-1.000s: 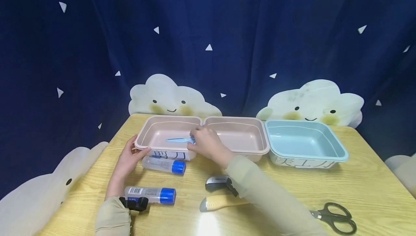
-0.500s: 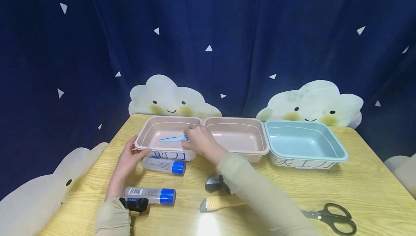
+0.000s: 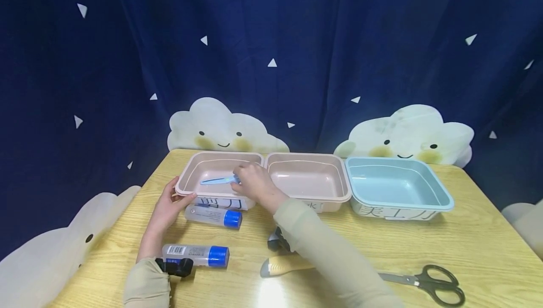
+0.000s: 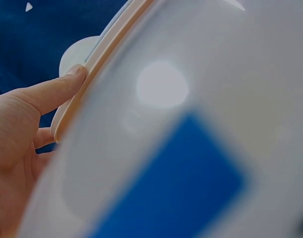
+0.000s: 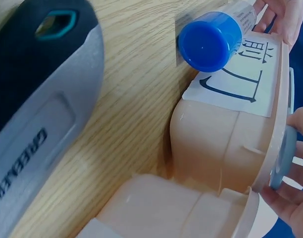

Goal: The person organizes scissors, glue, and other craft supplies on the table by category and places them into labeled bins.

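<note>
My right hand [image 3: 256, 184] holds light blue scissors [image 3: 215, 181] by the handle over the left pink box [image 3: 225, 161], blades pointing left. In the right wrist view, their rounded handle loop [image 5: 285, 156] sits between the thumb and fingers at the box rim. With thumb and fingers, my left hand [image 3: 167, 210] grips that box's front left corner; the left wrist view shows the thumb [image 4: 55, 91] on the rim. A paper label with dark characters [image 5: 248, 82] is stuck to the box's front. Just before it lies a clear bottle with a blue cap [image 3: 208, 215].
A middle pink box [image 3: 311, 164] and a light blue box [image 3: 399, 169] continue the row rightwards. On the table are another blue-capped bottle [image 3: 191, 251], a yellow utility knife [image 3: 286, 265], a black-and-grey utility knife [image 5: 57, 119] and black-handled scissors [image 3: 439, 285]. My right forearm crosses above the knives.
My right hand has moved left with the light blue scissors, farther over the left pink box. My left hand keeps its grip on the corner.
</note>
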### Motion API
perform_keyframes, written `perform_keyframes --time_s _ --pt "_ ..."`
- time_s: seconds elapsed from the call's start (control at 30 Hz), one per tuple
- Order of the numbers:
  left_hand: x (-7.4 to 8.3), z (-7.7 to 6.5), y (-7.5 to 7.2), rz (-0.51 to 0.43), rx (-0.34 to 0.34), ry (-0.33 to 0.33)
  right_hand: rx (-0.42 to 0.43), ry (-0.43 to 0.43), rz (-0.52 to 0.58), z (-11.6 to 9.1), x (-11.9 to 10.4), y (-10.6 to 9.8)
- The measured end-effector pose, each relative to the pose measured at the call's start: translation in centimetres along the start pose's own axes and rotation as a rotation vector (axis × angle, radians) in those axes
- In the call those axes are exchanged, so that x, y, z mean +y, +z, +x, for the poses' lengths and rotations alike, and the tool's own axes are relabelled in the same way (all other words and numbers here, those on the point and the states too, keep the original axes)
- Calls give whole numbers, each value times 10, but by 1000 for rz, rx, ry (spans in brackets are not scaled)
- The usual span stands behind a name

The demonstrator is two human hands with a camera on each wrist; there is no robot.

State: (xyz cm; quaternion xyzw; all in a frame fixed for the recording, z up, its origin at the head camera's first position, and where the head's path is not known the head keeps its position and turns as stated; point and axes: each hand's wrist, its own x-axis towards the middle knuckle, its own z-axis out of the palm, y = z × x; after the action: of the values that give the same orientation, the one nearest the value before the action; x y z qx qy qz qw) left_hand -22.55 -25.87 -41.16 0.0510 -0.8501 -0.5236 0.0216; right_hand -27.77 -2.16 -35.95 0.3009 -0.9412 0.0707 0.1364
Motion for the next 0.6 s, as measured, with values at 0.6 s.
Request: perform_keyframes --time_s 0.6 --pt "-1 1 0 -16 2 5 -51 97 39 5 0 13"
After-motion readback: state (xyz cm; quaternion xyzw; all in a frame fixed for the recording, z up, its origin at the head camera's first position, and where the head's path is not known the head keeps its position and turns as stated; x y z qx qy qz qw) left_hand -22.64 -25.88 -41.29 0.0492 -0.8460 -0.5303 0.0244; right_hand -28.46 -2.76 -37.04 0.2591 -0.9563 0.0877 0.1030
